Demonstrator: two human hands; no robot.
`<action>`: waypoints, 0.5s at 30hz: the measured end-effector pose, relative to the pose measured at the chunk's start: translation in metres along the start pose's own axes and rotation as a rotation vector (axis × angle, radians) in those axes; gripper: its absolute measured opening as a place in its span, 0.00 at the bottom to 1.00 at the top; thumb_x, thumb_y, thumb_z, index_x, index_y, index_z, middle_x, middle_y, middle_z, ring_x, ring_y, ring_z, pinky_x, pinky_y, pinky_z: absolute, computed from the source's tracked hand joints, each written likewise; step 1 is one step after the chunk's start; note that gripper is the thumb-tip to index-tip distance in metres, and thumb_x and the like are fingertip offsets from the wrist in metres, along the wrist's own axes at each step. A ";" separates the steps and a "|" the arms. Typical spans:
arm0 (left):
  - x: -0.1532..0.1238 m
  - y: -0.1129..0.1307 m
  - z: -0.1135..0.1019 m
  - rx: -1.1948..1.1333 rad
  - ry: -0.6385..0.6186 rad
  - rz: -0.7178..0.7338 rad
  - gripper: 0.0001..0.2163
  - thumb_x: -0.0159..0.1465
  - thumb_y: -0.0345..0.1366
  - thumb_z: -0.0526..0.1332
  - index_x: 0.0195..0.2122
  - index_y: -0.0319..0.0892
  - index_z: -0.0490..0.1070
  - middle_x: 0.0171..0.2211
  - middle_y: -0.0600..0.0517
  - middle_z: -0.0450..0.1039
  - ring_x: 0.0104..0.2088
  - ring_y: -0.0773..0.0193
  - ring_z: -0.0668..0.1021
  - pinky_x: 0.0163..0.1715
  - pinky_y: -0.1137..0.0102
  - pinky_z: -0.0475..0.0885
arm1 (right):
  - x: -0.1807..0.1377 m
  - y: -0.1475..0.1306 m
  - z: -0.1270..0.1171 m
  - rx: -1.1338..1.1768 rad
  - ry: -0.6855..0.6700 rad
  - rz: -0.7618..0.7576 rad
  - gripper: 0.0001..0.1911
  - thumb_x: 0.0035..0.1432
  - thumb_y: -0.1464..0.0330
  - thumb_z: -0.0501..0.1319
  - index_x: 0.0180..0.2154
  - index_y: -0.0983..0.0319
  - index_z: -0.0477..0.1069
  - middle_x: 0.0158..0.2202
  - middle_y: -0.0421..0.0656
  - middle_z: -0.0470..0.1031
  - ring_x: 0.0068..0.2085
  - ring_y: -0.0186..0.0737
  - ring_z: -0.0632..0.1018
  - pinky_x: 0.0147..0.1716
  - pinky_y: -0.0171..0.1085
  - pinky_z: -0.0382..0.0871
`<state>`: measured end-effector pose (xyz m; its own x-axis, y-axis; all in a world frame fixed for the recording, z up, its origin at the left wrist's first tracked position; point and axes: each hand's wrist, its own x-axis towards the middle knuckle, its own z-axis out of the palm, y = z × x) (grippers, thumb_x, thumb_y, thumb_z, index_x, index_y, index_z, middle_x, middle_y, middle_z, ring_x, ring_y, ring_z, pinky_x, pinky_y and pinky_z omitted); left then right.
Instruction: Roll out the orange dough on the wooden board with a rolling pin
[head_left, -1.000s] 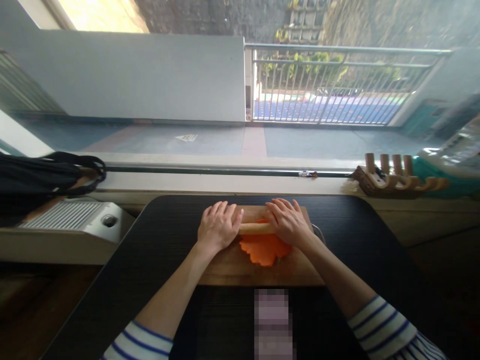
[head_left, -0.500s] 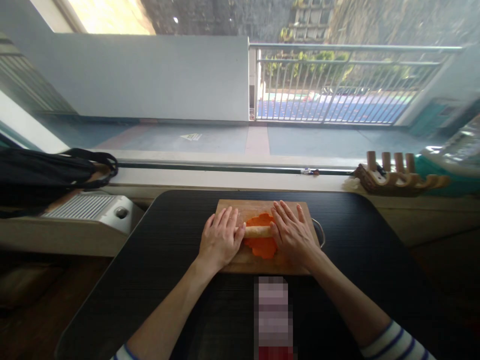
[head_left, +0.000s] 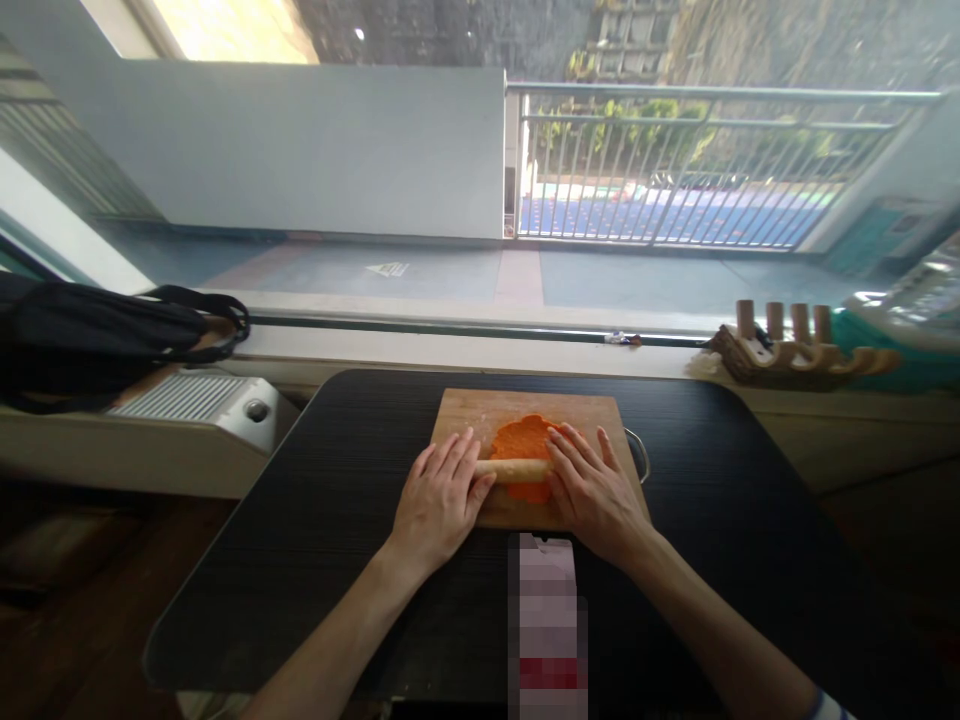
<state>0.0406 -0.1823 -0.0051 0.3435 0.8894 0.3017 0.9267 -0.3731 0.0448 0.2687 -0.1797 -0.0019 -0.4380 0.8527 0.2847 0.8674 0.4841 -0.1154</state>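
Observation:
A wooden cutting board point(head_left: 465, 412) lies on the black table point(head_left: 352, 450). On the board is a flat sheet of orange dough point(head_left: 519, 438). A wooden rolling pin point(head_left: 514, 469) lies across the near part of the dough. My left hand point(head_left: 441, 499) rests palm down on the pin's left end, fingers stretched flat. My right hand point(head_left: 592, 490) lies the same way on the right end. Both ends of the pin are hidden under my palms.
A white ribbed appliance point(head_left: 199, 405) and a black bag point(head_left: 90, 335) sit at the left beside the table. A wooden rack point(head_left: 795, 350) stands on the window sill at the right. A metal loop handle point(head_left: 640, 455) sticks out of the board's right side.
Both hands and the rolling pin have rolled toward me, from the far part of the dough to its near edge. More dough now shows beyond the pin.

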 end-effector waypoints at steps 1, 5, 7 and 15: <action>-0.002 0.000 -0.001 0.001 -0.003 0.003 0.24 0.69 0.46 0.43 0.57 0.39 0.66 0.61 0.45 0.62 0.59 0.53 0.67 0.57 0.56 0.61 | -0.001 0.000 0.000 0.000 0.005 -0.006 0.23 0.68 0.65 0.44 0.60 0.65 0.62 0.63 0.47 0.59 0.65 0.45 0.56 0.65 0.54 0.37; -0.009 0.002 -0.002 -0.003 -0.002 0.013 0.23 0.69 0.46 0.44 0.56 0.39 0.66 0.61 0.45 0.62 0.59 0.54 0.67 0.58 0.56 0.61 | -0.008 -0.003 -0.002 -0.002 0.023 -0.029 0.22 0.68 0.66 0.45 0.59 0.65 0.62 0.62 0.48 0.61 0.65 0.45 0.57 0.65 0.55 0.38; -0.013 0.003 -0.002 -0.004 0.002 0.017 0.22 0.69 0.46 0.45 0.57 0.40 0.65 0.61 0.45 0.62 0.59 0.55 0.67 0.58 0.56 0.61 | -0.011 -0.004 -0.002 -0.002 0.036 -0.039 0.22 0.68 0.66 0.46 0.59 0.64 0.63 0.61 0.48 0.62 0.65 0.45 0.58 0.65 0.55 0.38; -0.024 0.006 -0.004 0.018 0.052 0.049 0.21 0.69 0.44 0.47 0.56 0.39 0.66 0.59 0.45 0.65 0.58 0.54 0.68 0.57 0.56 0.62 | -0.022 -0.008 0.001 -0.005 0.138 -0.077 0.20 0.67 0.67 0.49 0.56 0.66 0.65 0.58 0.48 0.67 0.62 0.45 0.63 0.65 0.54 0.40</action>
<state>0.0371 -0.2066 -0.0083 0.3807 0.8551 0.3520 0.9116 -0.4109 0.0121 0.2713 -0.2018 -0.0085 -0.4669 0.7779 0.4206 0.8337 0.5458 -0.0839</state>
